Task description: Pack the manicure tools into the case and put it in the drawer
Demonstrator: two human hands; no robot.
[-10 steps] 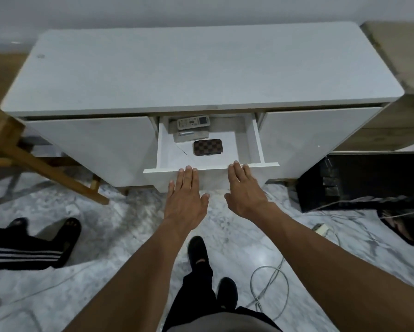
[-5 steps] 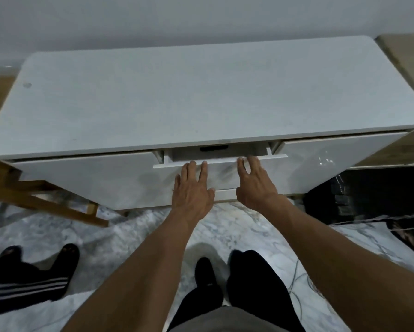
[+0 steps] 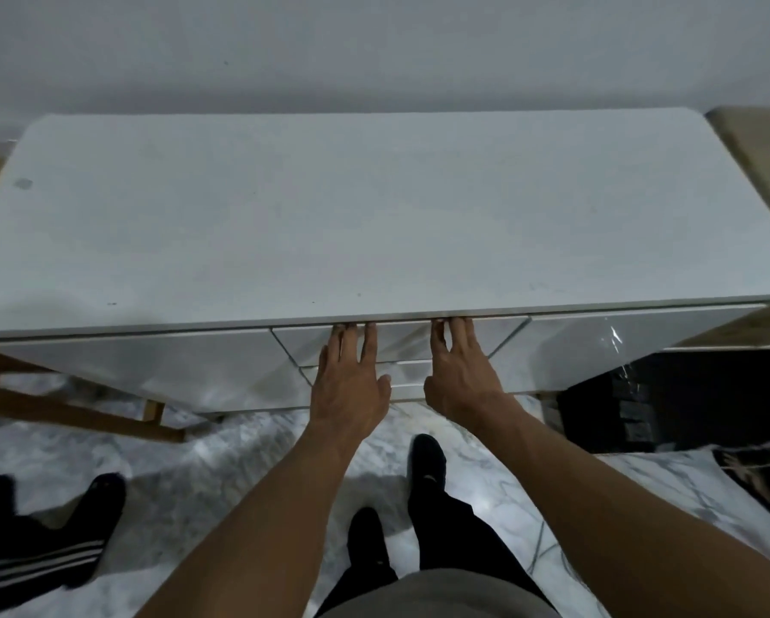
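Dim, cool indoor light, flat overall. Cabinet top (image 3: 374, 207) reads pale grey, evenly lit, no hotspots. Glossy cabinet front (image 3: 151, 368) carries soft reflections; sharp glare streak on the right panel (image 3: 614, 336). Marble floor (image 3: 222, 466) shows a bright patch between the legs and soft shadows under the forearms. Wide-angle bowing at the edges; cabinet edge curves. Slightly soft throughout, corners darker and smeared.
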